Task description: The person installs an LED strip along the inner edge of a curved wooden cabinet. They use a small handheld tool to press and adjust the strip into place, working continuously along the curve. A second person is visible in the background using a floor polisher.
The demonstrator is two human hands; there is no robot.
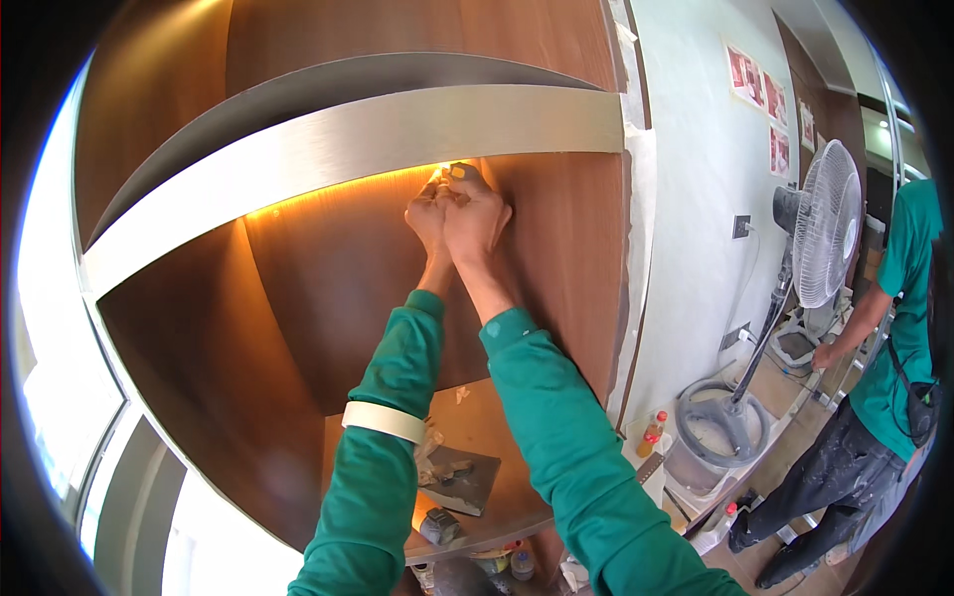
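Glowing amber, the light strip (328, 191) runs beneath the lower edge of a curved metal band (397, 121), with both hands raised to its right part. The left hand (427, 216) and the right hand (478, 217) press against each other, fingers bent inward and tips gathered at the glow; the right overlaps the left. A small yellow patch (458, 171) shows among the fingertips, but I cannot tell what it is, nor whether either hand is closed on something. Behind them stands a brown wood panel (348, 298), lit orange near the strip. Green sleeves (596, 497) cover both forearms, and a cream tape roll (384, 421) rings the left one. Below, between the arms, a shelf (487, 407) bears crumpled scraps (427, 465), a dark flat sheet (475, 487) and, near its front edge, a dark-ended cylinder (438, 525). To the right, past the pale wall (691, 228), a fan (828, 223) on a tilted pole has its base over a bucket (696, 471), beside a red-capped bottle (652, 434). At the far right a co-worker (909, 328) in a green shirt and smudged dark trousers stands with one arm lowered
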